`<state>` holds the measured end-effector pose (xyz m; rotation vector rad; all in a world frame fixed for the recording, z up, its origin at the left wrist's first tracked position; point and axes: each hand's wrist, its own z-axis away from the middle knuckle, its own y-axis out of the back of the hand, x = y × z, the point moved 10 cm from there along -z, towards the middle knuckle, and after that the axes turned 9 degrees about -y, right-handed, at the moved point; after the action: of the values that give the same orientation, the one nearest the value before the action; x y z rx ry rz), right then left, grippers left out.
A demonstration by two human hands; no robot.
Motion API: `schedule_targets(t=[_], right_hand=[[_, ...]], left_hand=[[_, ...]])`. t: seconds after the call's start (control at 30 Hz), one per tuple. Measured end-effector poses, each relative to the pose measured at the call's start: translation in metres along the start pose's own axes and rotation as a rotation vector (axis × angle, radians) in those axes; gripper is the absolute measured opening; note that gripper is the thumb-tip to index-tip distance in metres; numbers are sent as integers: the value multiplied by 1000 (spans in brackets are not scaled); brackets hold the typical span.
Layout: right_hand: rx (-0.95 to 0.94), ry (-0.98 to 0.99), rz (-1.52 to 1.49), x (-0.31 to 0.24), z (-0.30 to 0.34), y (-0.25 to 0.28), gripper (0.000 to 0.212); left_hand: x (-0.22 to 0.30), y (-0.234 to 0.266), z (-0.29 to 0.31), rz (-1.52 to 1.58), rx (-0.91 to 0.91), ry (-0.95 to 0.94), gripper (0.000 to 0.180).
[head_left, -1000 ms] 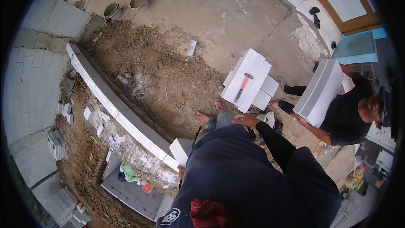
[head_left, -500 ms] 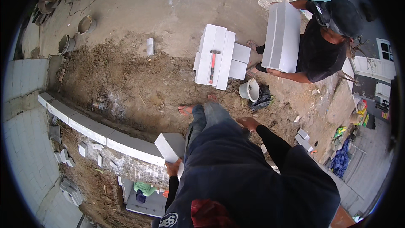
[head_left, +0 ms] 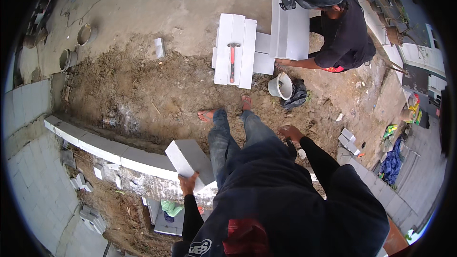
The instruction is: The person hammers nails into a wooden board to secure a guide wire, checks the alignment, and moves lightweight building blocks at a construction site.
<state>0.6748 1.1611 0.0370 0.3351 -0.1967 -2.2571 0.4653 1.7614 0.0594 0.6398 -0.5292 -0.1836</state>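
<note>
A pale grey lightweight concrete block stands tilted at the near end of a low wall of the same blocks, beside my left leg. My left hand grips its lower edge, fingers wrapped round the corner. My right hand hangs beside my right hip with curled fingers, and something dark shows just under it that I cannot make out. Ahead, a hammer with a red handle lies on a stack of white blocks. A co-worker bends beside the stack, holding several long blocks together.
Near the stack sit a grey bucket and a black plastic bag. Two more buckets stand at far left. Loose block pieces lie at right, a blue tarp beyond. Uneven soil surrounds my feet.
The co-worker has bent down and brought the long blocks leftward and lower, beside the stack. My left hand stays on the block, which shows more fully now. My right hand has moved slightly outward.
</note>
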Motion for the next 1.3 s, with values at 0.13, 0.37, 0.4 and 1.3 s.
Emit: schedule_targets(t=[0.13,0.37,0.4,1.3], right_hand=[[84,-34,52,20,2,24,74],[100,-247,-258,95,46,9,69],[95,-298,-315,101,53,1,67],[33,-159,-369,236,-253,83,60]], left_hand=[[-10,-16,-4,34,-57,28,109],[8,-49,-14,-117,-186,57,107],[8,-48,-12,-147,-180,54,108],[133,-160,92,-446,-210,12,120]])
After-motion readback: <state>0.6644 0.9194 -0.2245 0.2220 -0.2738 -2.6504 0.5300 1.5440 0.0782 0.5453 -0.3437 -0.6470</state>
